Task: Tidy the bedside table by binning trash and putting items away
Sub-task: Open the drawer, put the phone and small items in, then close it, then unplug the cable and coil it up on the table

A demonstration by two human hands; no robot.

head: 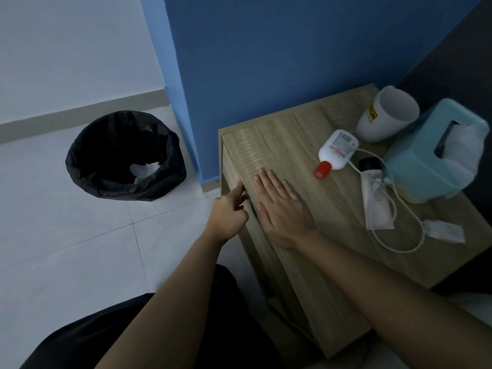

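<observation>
The wooden bedside table point(279, 139) fills the right half of the view. My right hand point(279, 206) lies flat, palm down, on its top near the front-left edge and holds nothing. My left hand point(229, 214) is at the table's front edge with the index finger on the top rim, the other fingers curled, nothing in it. On the far side lie a white bottle with a red cap point(335, 153), a white sachet point(378, 206), a white charger cable point(407, 225), a small black item point(370, 163), a white cup point(386, 115) and a teal tissue box point(436, 155).
A bin lined with a black bag point(125, 155) stands on the tiled floor left of the table and holds crumpled white tissue point(145, 170). A blue wall runs behind the table. My dark-clothed legs show at the bottom.
</observation>
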